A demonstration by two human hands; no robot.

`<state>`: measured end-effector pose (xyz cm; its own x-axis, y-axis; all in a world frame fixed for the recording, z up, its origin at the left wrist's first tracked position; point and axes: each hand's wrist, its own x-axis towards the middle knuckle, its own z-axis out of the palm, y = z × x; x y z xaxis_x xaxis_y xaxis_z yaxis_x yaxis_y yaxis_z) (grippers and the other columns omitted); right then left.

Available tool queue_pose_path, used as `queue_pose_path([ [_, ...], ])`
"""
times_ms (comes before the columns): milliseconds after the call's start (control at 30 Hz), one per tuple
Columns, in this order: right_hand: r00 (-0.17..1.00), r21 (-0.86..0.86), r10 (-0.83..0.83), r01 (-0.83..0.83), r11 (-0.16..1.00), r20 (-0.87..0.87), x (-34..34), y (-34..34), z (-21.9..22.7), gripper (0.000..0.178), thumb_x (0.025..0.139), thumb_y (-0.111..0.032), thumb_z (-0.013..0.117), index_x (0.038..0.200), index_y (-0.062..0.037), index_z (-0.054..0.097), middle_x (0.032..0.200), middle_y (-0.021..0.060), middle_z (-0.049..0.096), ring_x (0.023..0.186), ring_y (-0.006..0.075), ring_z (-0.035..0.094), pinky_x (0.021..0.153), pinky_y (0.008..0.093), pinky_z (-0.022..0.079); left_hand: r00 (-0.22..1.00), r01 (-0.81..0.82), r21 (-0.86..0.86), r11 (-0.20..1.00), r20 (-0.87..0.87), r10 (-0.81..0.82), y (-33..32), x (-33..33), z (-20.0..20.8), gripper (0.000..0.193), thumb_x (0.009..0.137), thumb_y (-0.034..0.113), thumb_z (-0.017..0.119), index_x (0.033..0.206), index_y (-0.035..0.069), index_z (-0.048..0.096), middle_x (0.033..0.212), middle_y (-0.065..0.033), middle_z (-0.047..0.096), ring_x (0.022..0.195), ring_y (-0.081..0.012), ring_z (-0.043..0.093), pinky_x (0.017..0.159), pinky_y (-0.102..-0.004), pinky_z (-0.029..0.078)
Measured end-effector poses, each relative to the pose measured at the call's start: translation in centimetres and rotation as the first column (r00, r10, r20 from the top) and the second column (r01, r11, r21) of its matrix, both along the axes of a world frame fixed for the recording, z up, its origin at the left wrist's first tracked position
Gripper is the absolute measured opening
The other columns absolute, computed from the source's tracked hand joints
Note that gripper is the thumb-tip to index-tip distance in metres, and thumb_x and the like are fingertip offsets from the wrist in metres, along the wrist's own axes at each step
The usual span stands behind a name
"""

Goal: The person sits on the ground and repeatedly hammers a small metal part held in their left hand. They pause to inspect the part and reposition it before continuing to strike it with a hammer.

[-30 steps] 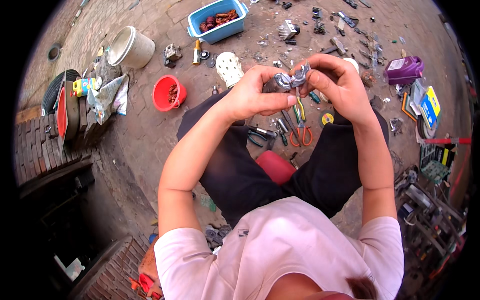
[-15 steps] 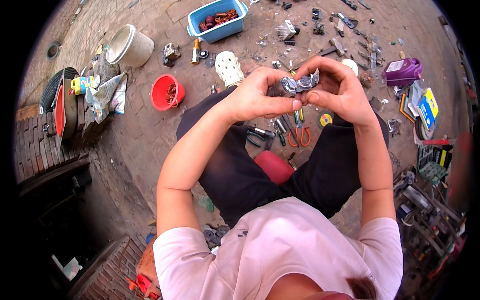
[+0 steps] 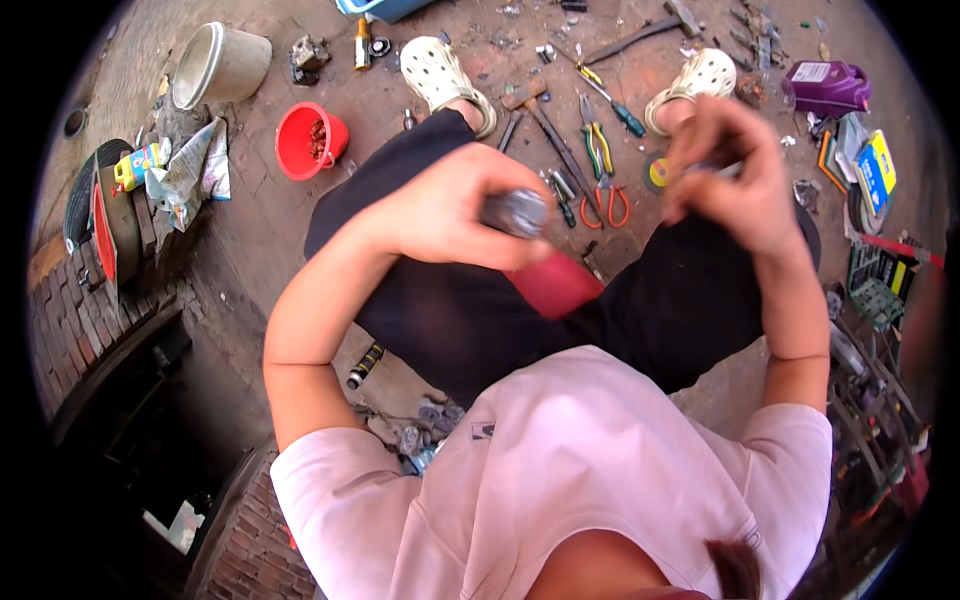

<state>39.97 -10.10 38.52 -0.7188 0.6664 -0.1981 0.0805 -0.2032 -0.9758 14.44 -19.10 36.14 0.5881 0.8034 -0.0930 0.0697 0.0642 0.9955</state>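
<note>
My left hand (image 3: 450,205) is closed around a dark metal cylinder (image 3: 518,212) with a shiny end, above my left thigh. Off to the right and apart from it, my right hand (image 3: 735,185) is smeared by motion over my right knee. Its fingers are curled round a small greyish thing (image 3: 716,168), too blurred to name. On the ground between my feet lie a hammer (image 3: 550,132), pliers with yellow-green handles (image 3: 598,145), an orange-handled cutting tool (image 3: 606,206) and a screwdriver (image 3: 628,120).
A red bucket (image 3: 312,141) with reddish-brown scraps and a white bucket (image 3: 222,65) stand at the left. A larger hammer (image 3: 640,38) lies farther off, and a purple jug (image 3: 828,87) stands at the right. Below my hands is a red seat-like object (image 3: 556,286).
My hands, together at the cylinder before, are now apart. The left has come nearer and left with the cylinder; the right has moved to the right. The view has also shifted.
</note>
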Motion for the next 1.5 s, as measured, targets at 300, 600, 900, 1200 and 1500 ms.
queue_pose_path([
  [300, 0.928, 0.591, 0.153, -0.338, 0.733, 0.341, -1.4, -0.8, -0.2, 0.028, 0.066, -0.014, 0.078, 0.086, -0.0074, 0.061, 0.084, 0.0049, 0.063, 0.077, 0.0226, 0.059, 0.077, 0.0345, 0.045, 0.991, -0.106, 0.035, 0.994, 0.083, 0.102, 1.5, 0.6, -1.3, 0.016, 0.073, 0.007, 0.075, 0.079, 0.003, 0.060, 0.075, -0.0036, 0.058, 0.070, -0.0154, 0.053, 0.066, -0.0282, 0.042],
  [600, 0.989, 0.725, 0.050, -0.136, 0.675, 0.138, -2.7, -1.1, 0.2, 0.034, 0.066, -0.009, 0.076, 0.098, -0.0060, 0.065, 0.088, 0.0045, 0.063, 0.082, 0.0217, 0.058, 0.073, 0.0320, 0.045, 0.970, -0.145, 0.527, 0.838, -0.089, 0.224, 2.2, 1.2, -1.2, 0.022, 0.068, 0.007, 0.076, 0.086, 0.005, 0.063, 0.082, -0.0042, 0.058, 0.077, -0.0208, 0.054, 0.070, -0.0321, 0.043],
  [900, 0.999, 0.806, 0.032, -0.046, 0.590, 0.034, -3.8, -1.2, 1.0, 0.032, 0.064, -0.010, 0.077, 0.095, -0.0069, 0.066, 0.083, 0.0035, 0.064, 0.077, 0.0201, 0.058, 0.068, 0.0307, 0.046, 0.898, -0.156, 0.739, 0.656, -0.170, 0.406, 2.5, 1.7, -0.6, 0.027, 0.062, 0.009, 0.076, 0.085, 0.005, 0.063, 0.083, -0.0052, 0.056, 0.077, -0.0232, 0.054, 0.067, -0.0321, 0.043],
  [1200, 0.999, 0.853, -0.032, 0.017, 0.522, 0.000, -4.4, -0.9, 1.2, 0.035, 0.061, -0.011, 0.079, 0.093, -0.0074, 0.066, 0.087, 0.0042, 0.065, 0.080, 0.0207, 0.060, 0.069, 0.0300, 0.047, 0.809, -0.265, 0.771, 0.579, -0.149, 0.569, 2.5, 2.5, 0.6, 0.034, 0.052, 0.003, 0.073, 0.084, 0.006, 0.061, 0.081, -0.0057, 0.059, 0.077, -0.0271, 0.058, 0.066, -0.0366, 0.047],
  [1500, 0.997, 0.803, -0.010, 0.071, 0.592, -0.081, -4.5, -0.7, 1.4, 0.034, 0.065, -0.005, 0.075, 0.098, -0.0055, 0.065, 0.093, 0.0077, 0.065, 0.088, 0.0231, 0.061, 0.076, 0.0318, 0.049, 0.751, -0.399, 0.756, 0.518, -0.055, 0.658, 2.4, 3.3, 0.8, 0.030, 0.058, 0.009, 0.079, 0.084, 0.004, 0.065, 0.072, -0.0078, 0.062, 0.062, -0.0232, 0.061, 0.056, -0.0293, 0.047],
])
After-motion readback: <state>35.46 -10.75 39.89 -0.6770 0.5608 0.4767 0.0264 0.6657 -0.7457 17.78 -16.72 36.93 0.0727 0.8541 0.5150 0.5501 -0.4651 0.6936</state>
